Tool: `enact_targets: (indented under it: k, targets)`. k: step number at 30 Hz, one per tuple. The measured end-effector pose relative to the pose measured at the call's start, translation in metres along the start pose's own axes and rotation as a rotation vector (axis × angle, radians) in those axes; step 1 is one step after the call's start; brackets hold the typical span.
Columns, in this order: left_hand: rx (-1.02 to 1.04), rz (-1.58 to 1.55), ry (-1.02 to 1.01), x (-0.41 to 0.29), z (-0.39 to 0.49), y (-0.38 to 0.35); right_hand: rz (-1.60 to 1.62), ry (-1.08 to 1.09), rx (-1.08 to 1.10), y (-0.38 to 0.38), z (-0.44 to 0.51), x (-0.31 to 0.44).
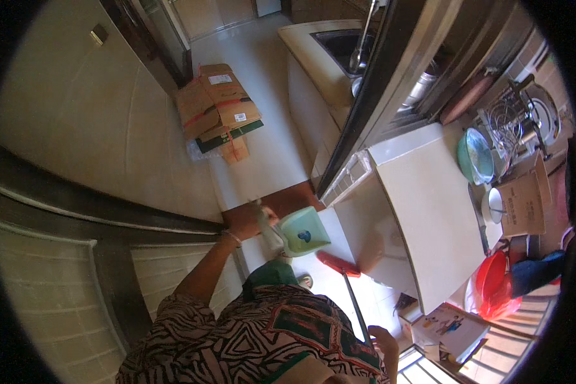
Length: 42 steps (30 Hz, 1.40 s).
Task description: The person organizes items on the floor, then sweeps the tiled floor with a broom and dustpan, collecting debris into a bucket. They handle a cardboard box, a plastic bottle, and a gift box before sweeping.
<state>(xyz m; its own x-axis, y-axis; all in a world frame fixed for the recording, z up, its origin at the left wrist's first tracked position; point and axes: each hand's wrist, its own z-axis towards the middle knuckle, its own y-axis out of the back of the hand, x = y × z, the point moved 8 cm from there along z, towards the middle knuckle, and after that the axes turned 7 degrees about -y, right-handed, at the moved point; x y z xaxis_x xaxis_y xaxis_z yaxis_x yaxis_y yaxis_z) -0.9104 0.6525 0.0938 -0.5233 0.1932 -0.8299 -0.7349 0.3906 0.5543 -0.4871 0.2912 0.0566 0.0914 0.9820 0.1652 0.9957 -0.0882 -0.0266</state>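
My left hand [264, 222] is closed around the upright handle of a pale green dustpan [312, 223], at the middle of the view. A small dark blue patch shows inside the pan. At the lower right, my right hand [383, 338] grips the dark pole of a broom [338, 264]. The broom's red head rests on the tiled floor just right of the dustpan. A sandalled foot shows below the pan.
Flattened cardboard boxes [221, 103], tied with red string, lie beyond the reddish doorway threshold [288, 199]. A white countertop [432, 206] stands at the right, with a green basin [475, 156], a bowl and a cardboard box near it. A wall runs along the left.
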Motion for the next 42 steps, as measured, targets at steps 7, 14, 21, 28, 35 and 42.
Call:
enact_targets:
  k: [7,14,21,28,35,42]
  targets:
    - [-0.383,0.024,0.243,0.022,-0.067,0.065,-0.428,0.054,-0.127,-0.017,0.011,0.005]
    - [-0.514,0.279,0.422,0.104,-0.075,0.124,-0.194,0.165,0.031,-0.104,0.004,0.09]
    - [-0.647,0.256,0.398,0.186,-0.074,0.153,-0.373,0.371,0.149,-0.204,0.09,0.271]
    - [-0.255,0.992,0.136,0.221,-0.066,0.14,-0.233,0.641,0.361,-0.3,0.183,0.477]
    - [-0.319,0.671,0.068,0.25,-0.08,0.139,-0.476,0.511,0.25,-0.313,0.238,0.445]
    - [-0.246,0.582,0.335,0.283,-0.069,0.137,-0.244,0.267,0.083,-0.233,0.165,0.272]
